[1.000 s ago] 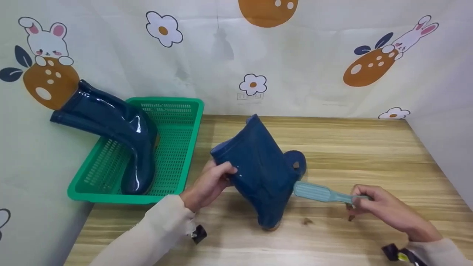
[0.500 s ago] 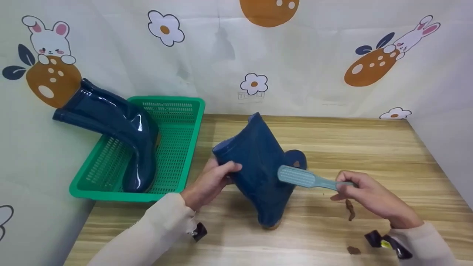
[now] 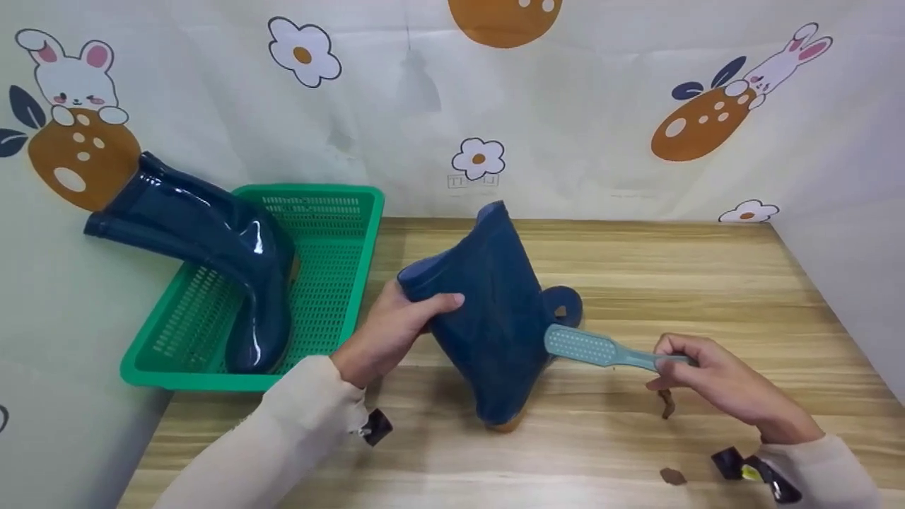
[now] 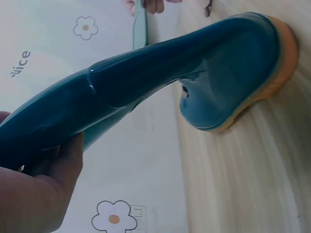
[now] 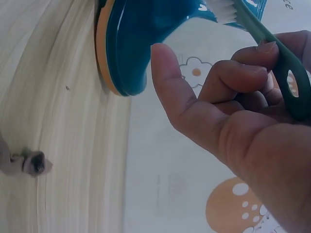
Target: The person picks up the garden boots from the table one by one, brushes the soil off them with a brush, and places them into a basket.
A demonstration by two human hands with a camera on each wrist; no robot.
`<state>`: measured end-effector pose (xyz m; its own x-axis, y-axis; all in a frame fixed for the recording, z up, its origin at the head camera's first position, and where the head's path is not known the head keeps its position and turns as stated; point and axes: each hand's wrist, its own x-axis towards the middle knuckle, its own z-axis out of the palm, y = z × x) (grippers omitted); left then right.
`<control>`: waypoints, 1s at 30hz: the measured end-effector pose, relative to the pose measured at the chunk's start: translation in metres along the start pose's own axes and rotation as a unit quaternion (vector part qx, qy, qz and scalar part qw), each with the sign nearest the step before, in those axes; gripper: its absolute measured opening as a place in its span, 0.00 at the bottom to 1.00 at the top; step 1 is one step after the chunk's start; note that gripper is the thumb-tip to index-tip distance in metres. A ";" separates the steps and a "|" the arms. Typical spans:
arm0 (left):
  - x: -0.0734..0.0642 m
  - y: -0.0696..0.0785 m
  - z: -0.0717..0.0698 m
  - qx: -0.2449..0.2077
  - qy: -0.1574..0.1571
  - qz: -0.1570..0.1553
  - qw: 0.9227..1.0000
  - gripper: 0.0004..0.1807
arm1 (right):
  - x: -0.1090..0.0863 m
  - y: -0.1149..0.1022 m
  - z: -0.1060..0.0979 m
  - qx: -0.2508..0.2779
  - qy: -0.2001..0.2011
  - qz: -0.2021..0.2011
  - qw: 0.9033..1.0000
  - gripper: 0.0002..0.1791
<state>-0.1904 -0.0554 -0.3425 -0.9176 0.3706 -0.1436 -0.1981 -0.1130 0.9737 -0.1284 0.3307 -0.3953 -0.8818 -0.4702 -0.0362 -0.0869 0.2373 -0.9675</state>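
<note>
A dark blue rubber boot (image 3: 495,311) with a tan sole (image 4: 286,53) stands on the wooden table, its shaft tilted toward the left. My left hand (image 3: 396,325) grips the shaft near its top opening, thumb on the outer side. In my right hand (image 3: 721,385) is the handle of a blue-green scrub brush (image 3: 581,345), pinched between thumb and fingers. The brush head lies at the boot's right side; white bristles (image 5: 221,9) face the boot in the right wrist view. A small brown patch (image 3: 560,311) marks the foot part.
At the left, a second blue boot (image 3: 254,247) leans in a green plastic basket (image 3: 362,283), its shaft jutting over the rim. Brown bits (image 3: 667,404) and a flat brown piece (image 3: 673,476) lie near my right hand. A printed sheet (image 3: 565,92) covers the back.
The brush has moved left and up onto the shaft, then back a little to the right. The boot's shaft has risen slightly in my left hand.
</note>
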 end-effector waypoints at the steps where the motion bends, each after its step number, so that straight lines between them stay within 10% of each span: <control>1: 0.000 0.002 0.000 0.000 -0.004 -0.001 1.000 0.30 | -0.002 -0.001 -0.002 0.001 -0.001 -0.004 1.000 0.06; 30: 0.000 0.031 -0.008 -0.003 -0.052 0.116 0.992 0.12 | -0.020 -0.006 -0.012 0.011 0.019 -0.010 1.000 0.09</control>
<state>-0.1988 -0.0662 -0.3137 -0.8980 0.4278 0.1027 0.0115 -0.2106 0.9775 -0.1157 0.3486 -0.3855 -0.8968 -0.4424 -0.0080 -0.0943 0.2087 -0.9734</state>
